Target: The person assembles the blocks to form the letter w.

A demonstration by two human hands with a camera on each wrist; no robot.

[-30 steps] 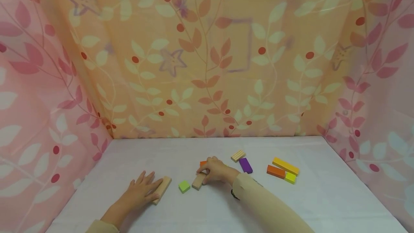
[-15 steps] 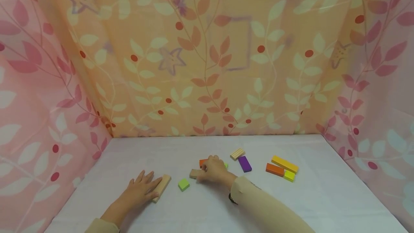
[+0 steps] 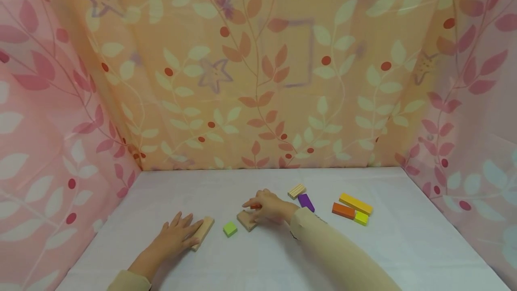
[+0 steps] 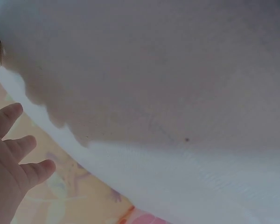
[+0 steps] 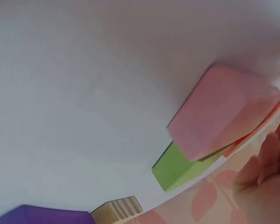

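Observation:
In the head view, my left hand (image 3: pixel 175 235) lies with fingers spread, its index finger and thumb resting on a long plain wooden block (image 3: pixel 205 230). Three of its fingertips (image 4: pixel 43 171) show at the left in the left wrist view. My right hand (image 3: pixel 269 205) is at a shorter plain wooden block (image 3: pixel 245 220), the thumb right at the block's edge. Its index finger stretches left, over an orange block (image 3: pixel 255 206) that is mostly covered. A pink block (image 5: pixel 219 112) and a green block (image 5: pixel 178 165) beside that hand show in the right wrist view.
A small light green block (image 3: pixel 230 229) sits between the hands. To the right are a striped wooden block (image 3: pixel 296 191), a purple block (image 3: pixel 306 202), and a group of orange (image 3: pixel 343 210), amber (image 3: pixel 356 204) and yellow (image 3: pixel 361 218) blocks. Patterned cloth (image 3: pixel 258 102) walls the table's back and sides.
The shorter wooden block has been turned on the table by my right hand, whose index finger now reaches out away from it. My left hand has stayed in place.

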